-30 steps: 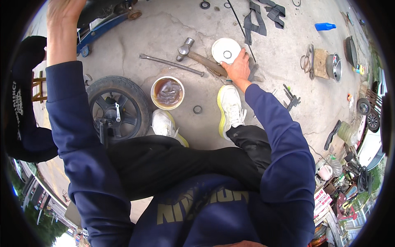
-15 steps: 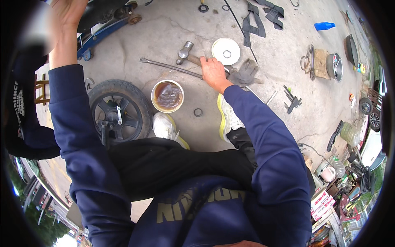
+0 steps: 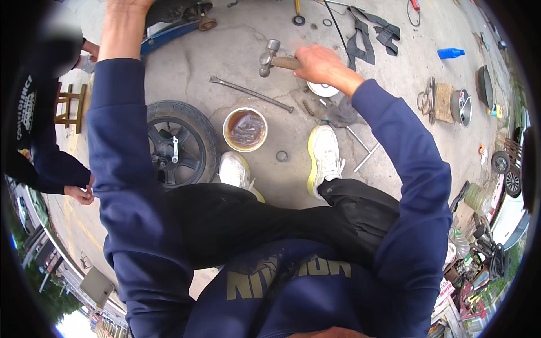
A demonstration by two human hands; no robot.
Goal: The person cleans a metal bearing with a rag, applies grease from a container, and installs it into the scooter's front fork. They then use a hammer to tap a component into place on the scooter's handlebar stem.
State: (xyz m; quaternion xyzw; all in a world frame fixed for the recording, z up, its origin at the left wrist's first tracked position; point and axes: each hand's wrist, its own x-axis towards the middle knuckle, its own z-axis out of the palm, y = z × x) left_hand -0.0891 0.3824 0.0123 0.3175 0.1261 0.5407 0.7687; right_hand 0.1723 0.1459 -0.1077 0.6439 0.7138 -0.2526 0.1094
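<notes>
My right hand (image 3: 319,63) is closed around the wooden handle of a ball-peen hammer (image 3: 270,58), raised above the concrete. Below that hand lie a white round lid (image 3: 322,90), partly covered by my wrist, and a grey work glove (image 3: 342,114). My left hand (image 3: 128,4) reaches up to the top edge beside a dark vehicle part (image 3: 169,12); its fingers are cut off from view. A steel pry bar (image 3: 251,93) rests on the ground in front of me. Behind it, closer to my feet, stands a white tub (image 3: 226,132) of brown grease.
A wheel with a black tyre (image 3: 211,143) lies left of my shoes. Near them are a small ring (image 3: 282,156) and a T-shaped metal bar (image 3: 367,155). Black straps (image 3: 363,42), a blue bottle (image 3: 451,53) and a metal bowl (image 3: 463,107) lie farther off. Another person (image 3: 48,132) is at the left.
My right hand has lifted the hammer off the ground, moving it up and away from the pry bar. My left hand has moved farther past the top edge. The other person's hands now show.
</notes>
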